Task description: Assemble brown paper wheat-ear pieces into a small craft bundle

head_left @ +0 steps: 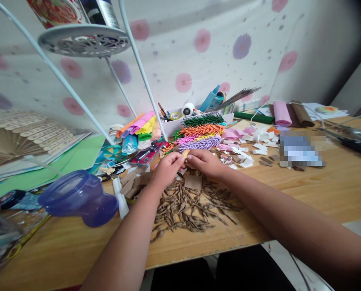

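My left hand and my right hand meet over the middle of the table, fingers closed in a pinch. Between the fingertips shows a small yellowish-tan piece, which looks like crepe paper; the fingers hide most of it. Below the hands lies a heap of twisted brown paper strips, with a flat brown paper square on top. Just beyond the hands are bundles of twisted paper in purple, orange and dark green.
A translucent purple container stands at the left. A white metal rack rises at the back left. Rolled crepe paper lies behind. White paper scraps and a blurred-out rectangular thing lie to the right on the wooden table.
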A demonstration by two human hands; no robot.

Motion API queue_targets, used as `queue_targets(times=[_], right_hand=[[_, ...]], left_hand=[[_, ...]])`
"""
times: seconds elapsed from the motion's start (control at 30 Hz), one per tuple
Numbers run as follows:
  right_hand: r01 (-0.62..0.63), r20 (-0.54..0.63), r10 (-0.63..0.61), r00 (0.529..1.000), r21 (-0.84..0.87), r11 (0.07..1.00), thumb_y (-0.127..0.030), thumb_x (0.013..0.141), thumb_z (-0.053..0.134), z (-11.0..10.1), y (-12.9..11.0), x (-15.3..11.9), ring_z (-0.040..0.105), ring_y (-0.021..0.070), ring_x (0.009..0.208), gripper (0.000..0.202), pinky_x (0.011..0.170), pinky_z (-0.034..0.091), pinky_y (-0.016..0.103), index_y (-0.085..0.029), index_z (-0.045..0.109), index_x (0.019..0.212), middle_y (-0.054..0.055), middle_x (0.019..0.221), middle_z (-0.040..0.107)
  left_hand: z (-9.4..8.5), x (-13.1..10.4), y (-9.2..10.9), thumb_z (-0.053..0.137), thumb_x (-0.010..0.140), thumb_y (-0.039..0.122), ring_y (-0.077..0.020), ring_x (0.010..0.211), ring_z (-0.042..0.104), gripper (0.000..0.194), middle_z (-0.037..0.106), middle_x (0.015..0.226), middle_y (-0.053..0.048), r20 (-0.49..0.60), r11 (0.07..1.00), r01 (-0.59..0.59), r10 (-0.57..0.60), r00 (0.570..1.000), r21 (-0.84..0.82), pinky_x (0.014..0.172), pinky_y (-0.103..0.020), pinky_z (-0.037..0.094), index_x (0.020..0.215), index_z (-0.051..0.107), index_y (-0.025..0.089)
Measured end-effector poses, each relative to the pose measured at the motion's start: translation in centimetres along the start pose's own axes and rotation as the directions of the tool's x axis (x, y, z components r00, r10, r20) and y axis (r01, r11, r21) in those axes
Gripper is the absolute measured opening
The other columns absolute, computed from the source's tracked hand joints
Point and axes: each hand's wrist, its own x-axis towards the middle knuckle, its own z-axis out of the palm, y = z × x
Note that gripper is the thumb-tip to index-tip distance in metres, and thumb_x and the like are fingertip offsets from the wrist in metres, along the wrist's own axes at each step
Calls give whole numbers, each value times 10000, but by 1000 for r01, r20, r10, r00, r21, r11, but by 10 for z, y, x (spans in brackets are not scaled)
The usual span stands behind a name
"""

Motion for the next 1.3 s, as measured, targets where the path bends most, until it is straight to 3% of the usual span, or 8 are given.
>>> queue_targets(times=[0.13, 0.27, 0.4, 0.67, 0.77, 0.9, 1.1, 1.3], right_hand=[[-74, -79, 62, 995, -154, 985, -307, 806, 321, -4, 13, 2, 423, 99, 597, 259, 549, 308, 203, -156, 467, 655, -7, 625, 475], [-136, -196, 83, 977, -271, 953, -241, 753, 383, -15, 30, 5, 442, 122, 653, 150, 587, 324, 223, -156, 503, 728, 21, 703, 522], [-209, -320, 121, 940, -255, 944, -219, 727, 403, -29, 44, 6, 454, 124, 644, 126, 581, 330, 227, -156, 513, 730, 21, 699, 535], [-251, -379, 120, 917, -316, 915, -223, 696, 448, -45, 60, 5, 456, 127, 630, 120, 581, 340, 235, -156, 545, 715, 26, 684, 546], [-275, -427, 111, 898, -345, 897, -228, 703, 444, -58, 63, 3, 463, 132, 648, 141, 591, 349, 240, -160, 558, 750, 33, 711, 550], [-376, -475, 190, 859, -334, 865, -271, 710, 444, -77, 68, -8, 470, 130, 622, 168, 559, 351, 237, -168, 561, 774, 27, 696, 551], [-281, -73, 289, 955, -542, 792, -320, 688, 489, -90, 79, -25, 500, 146, 648, 182, 564, 347, 248, -178, 591, 739, 38, 727, 593], [-322, -92, 327, 941, -552, 770, -289, 686, 500, -89, 93, -35, 531, 187, 764, 189, 642, 392, 290, -189, 580, 826, 59, 835, 606]], left_hand=[[0, 0, -4, 432, 744, 358, -88, 487, 441, 234, 482, 506, 42, -166, 990, 72, -51, 985, 121, 503, -203, 350, 615, 465, 166], [6, -3, -7, 458, 715, 391, -102, 525, 458, 243, 528, 565, 29, 53, 944, 12, -32, 998, 328, 493, -206, 341, 632, 527, 173], [8, -5, -10, 508, 677, 381, -137, 655, 518, 204, 593, 704, 1, 269, 897, -101, -21, 963, 431, 597, -235, 382, 716, 588, 197], [6, -5, -12, 606, 585, 323, -167, 745, 507, 166, 577, 772, -11, 333, 863, -153, -19, 943, 481, 673, -269, 381, 699, 584, 204], [8, -4, -13, 554, 637, 279, -131, 684, 490, 121, 546, 743, 9, 234, 908, -129, 35, 972, 398, 631, -239, 374, 719, 533, 193], [8, -3, -17, 507, 677, 260, -96, 609, 440, 115, 471, 688, 38, -55, 936, -52, 76, 996, 348, 579, -209, 349, 756, 459, 193], [6, -5, -15, 475, 703, 294, -76, 500, 344, 128, 368, 574, 69, -231, 890, 46, 67, 971, 453, 488, -193, 262, 675, 392, 201], [2, -3, -14, 451, 721, 284, -89, 507, 369, 97, 387, 563, 52, -353, 888, 63, 115, 929, 456, 504, -199, 292, 678, 436, 198]])
